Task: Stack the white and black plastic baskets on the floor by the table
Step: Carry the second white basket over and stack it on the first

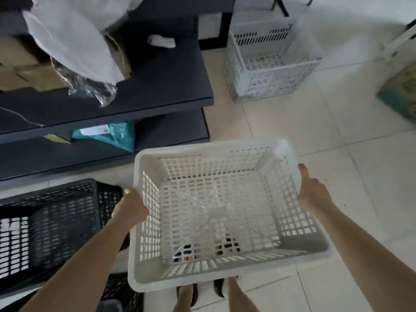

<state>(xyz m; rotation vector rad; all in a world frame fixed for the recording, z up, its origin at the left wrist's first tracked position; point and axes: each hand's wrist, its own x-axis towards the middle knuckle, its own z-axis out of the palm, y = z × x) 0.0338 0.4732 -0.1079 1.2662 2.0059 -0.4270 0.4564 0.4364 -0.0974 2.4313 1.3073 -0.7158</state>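
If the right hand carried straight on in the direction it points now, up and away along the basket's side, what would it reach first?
The right hand grips the rim of the held white basket and points roughly toward the second white basket on the floor. Only bare tile shows between them, so probably that basket, though depth is uncertain.

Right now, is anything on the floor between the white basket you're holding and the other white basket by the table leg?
Nothing visible: bare tile lies between the held white plastic basket and the white slotted basket on the floor. Both hands grip its rim.
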